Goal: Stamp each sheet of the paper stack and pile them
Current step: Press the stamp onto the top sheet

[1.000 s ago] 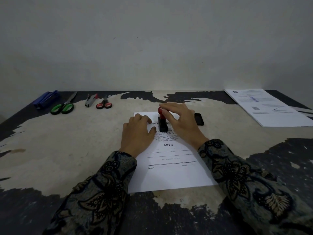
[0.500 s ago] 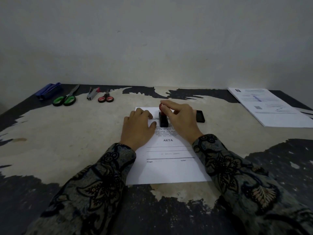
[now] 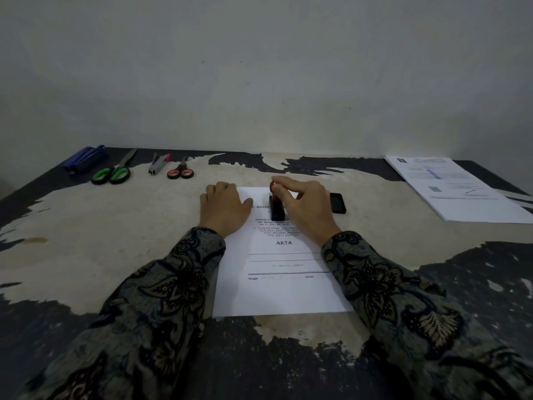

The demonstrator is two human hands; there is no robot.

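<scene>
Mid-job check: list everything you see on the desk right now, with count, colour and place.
sheet: 1, white with black print, centre of the desk, under both hands
stamp: 1, black body, red top, upright on the sheet's upper part
ink pad: 1, black, just right of the right hand
paper stack: 1, white, printed, far right
green scissors: 1, far left
red scissors: 1, small, right of the stapler
stapler: 1, grey with red, between the scissors
blue object: 1, far left corner; kind unclear
desk: 1, dark with worn pale patches
left hand: flat on the sheet's upper left
right hand: grip on the stamp's top
</scene>
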